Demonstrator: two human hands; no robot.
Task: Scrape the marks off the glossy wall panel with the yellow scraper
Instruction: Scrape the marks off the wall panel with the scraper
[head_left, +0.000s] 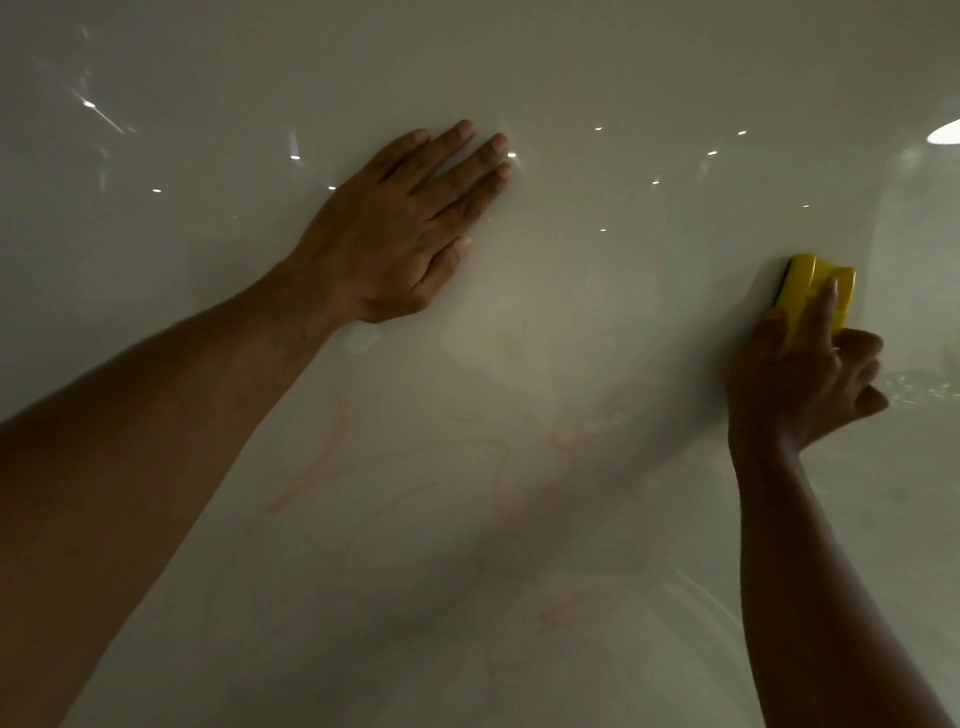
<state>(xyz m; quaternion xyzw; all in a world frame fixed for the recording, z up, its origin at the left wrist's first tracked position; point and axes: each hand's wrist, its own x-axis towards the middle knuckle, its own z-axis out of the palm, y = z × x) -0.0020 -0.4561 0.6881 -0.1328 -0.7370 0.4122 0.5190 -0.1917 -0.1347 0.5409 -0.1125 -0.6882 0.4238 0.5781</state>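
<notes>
A glossy pale wall panel (597, 322) fills the whole view. Faint reddish marks (311, 467) run across its lower middle, below my left hand. My left hand (400, 234) lies flat on the panel near the top centre, fingers together and pointing up and right, holding nothing. At the right, my right hand (800, 379) grips the yellow scraper (815, 296). The scraper's dark front edge presses against the panel, well to the right of the marks. My fingers cover the scraper's lower half.
Small bright reflections of lights (711, 153) dot the upper panel, and a large one (945, 132) sits at the right edge. A hazy reflection of a person darkens the panel's lower middle.
</notes>
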